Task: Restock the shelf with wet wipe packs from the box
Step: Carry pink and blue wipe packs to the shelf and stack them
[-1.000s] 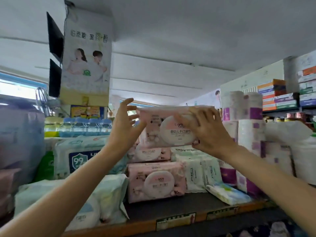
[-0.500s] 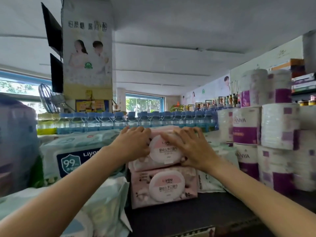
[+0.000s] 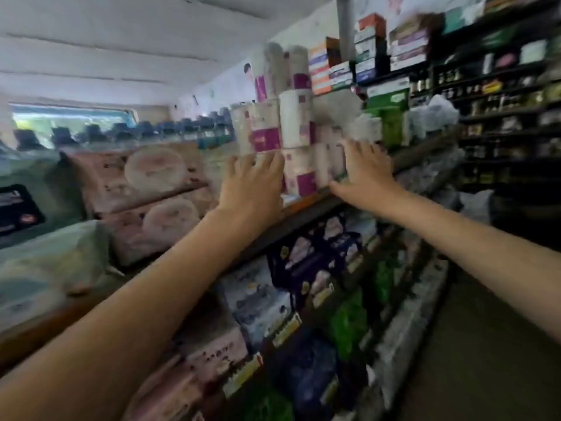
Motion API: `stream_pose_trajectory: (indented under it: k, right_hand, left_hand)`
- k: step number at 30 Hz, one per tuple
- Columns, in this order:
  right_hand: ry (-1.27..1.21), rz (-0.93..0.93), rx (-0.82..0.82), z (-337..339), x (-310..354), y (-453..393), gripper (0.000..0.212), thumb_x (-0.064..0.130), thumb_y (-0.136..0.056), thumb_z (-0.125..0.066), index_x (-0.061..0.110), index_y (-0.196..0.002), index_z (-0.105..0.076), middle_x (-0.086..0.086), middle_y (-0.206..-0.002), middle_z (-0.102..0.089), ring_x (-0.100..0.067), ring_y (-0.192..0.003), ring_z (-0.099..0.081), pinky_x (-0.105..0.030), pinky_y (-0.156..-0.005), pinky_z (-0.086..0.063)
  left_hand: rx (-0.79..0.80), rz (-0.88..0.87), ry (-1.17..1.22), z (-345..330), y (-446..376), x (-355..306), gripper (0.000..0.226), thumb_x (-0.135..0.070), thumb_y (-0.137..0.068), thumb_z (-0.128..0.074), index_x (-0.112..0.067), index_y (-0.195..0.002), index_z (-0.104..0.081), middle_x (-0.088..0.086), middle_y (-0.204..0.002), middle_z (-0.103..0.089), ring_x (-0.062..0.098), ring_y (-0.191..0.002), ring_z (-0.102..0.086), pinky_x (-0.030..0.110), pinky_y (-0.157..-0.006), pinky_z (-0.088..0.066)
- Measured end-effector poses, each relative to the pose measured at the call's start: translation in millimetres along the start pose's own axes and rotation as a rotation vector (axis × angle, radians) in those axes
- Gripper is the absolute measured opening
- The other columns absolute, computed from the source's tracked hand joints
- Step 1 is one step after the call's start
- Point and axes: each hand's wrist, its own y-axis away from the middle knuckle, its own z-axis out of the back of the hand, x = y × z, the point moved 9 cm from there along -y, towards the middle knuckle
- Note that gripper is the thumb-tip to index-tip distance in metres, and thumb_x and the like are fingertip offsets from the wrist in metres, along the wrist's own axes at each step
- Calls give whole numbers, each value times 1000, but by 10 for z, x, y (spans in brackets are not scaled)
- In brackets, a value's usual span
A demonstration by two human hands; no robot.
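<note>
Hands, two, bare, both raised to the top shelf with arms extended from the lower frame edges. Left hand: back toward the camera, fingers straight and spread, holding nothing, lying in front of the lower toilet-paper rolls; whether it touches them cannot be told through the motion blur. Right hand: also flat with fingers splayed, empty, thumb pointing down-left toward the shelf's front edge, set right of the same rolls. Wet wipe packs, pink, two in a stack: located on the top shelf left of the toilet-paper rolls, well apart from both hands, nearest the left forearm. Each pack lies with its long axis running along the shelf, broad printed face with a round pale lid turned outward toward the aisle; upper pack rests directly on lower pack. Further wipe packs, pale green and blue, sit left of the pink stack. Blue-capped bottles, one row, stand behind the pink stack. Toilet-paper rolls stack upward in white and purple wrap. Below the top shelf: lower shelves with dark and pale packaged goods, details blurred. Right of the rolls: stacked boxes high up, and dark shelving with small bottles.
</note>
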Motion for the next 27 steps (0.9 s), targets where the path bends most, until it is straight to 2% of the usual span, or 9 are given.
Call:
stream_pose_trajectory:
  k: [4,9,11,13,15,17,21,24,27]
  right_hand:
    - [110,-154,307,263,-1232,1332,53,36,-87,-56,15,-132,-37,-12,-132,-38,-32,-125,-36,-42,-100,-35]
    - [307,-398,829,739,-2694,3612,20,16,-88,-53,10,-104,-64,-9,-103,-66,-26,-98,-61,-32,-83,-46]
    - [342,-594,896,1056,-3177,4453,19,11,-88,-49,7,-99,-64,-5,-95,-66,-20,-91,-61,-30,-82,-45]
    - [355,-770,942,1320,-3610,5274,20,11,-91,-44,6,-89,-63,-7,-86,-62,-19,-78,-58,-26,-66,-42]
    - [281,-980,967,1480,-4008,6093,28,20,-90,-42,3,-73,-56,-21,-74,-57,-32,-65,-55,-27,-52,-32]
    - [207,-1094,1022,1477,-4337,6825,29,23,-82,-44,-1,-67,-51,-37,-79,-49,-46,-68,-51,-33,-53,-26]
    - [105,-1260,1084,1242,-4829,7899,20,5,-89,-46,-13,-93,-56,-34,-98,-54,-43,-98,-55,-25,-61,-29]
    - [102,-1248,1107,1067,-5178,8339,28,11,-92,-47,5,-119,-53,-14,-123,-54,-31,-112,-54,-33,-86,-48]
    - [159,-1253,1017,990,-5608,8567,40,15,-91,-51,7,-129,-41,-10,-133,-42,-28,-105,-56,-40,-84,-51]
  left_hand:
    - [56,-382,308,-92,382,-1882,64,-23,-91,-44,-13,-146,-13,5,-149,-31,30,-124,-48,43,-100,-33]
    - [234,-852,418,-186,1337,-4001,66,-22,-91,-42,-18,-148,-8,1,-152,-29,24,-127,-47,41,-104,-31]
    - [288,-1002,415,-201,1751,-4638,62,-18,-93,-40,-16,-147,-10,2,-152,-28,26,-127,-46,41,-105,-29]
    - [340,-1110,405,-217,2105,-5198,59,-18,-94,-41,-16,-146,-14,2,-154,-20,28,-131,-40,44,-107,-27]
    - [387,-1195,397,-237,2409,-5722,56,-22,-93,-44,-16,-144,-21,1,-154,-17,29,-132,-37,46,-106,-27]
    - [428,-1266,403,-282,2680,-6233,52,-23,-93,-43,-16,-141,-26,3,-151,-23,30,-128,-40,46,-103,-30]
    - [578,-1340,410,-533,3184,-7158,44,-22,-93,-42,-16,-136,-36,5,-139,-35,31,-119,-47,42,-96,-35]
    - [683,-1327,450,-770,3477,-7778,43,-23,-94,-42,-17,-136,-36,4,-140,-35,30,-119,-47,41,-98,-33]
    - [727,-1273,564,-926,3664,-8332,52,-22,-93,-44,-17,-142,-25,2,-148,-27,28,-127,-41,41,-100,-33]
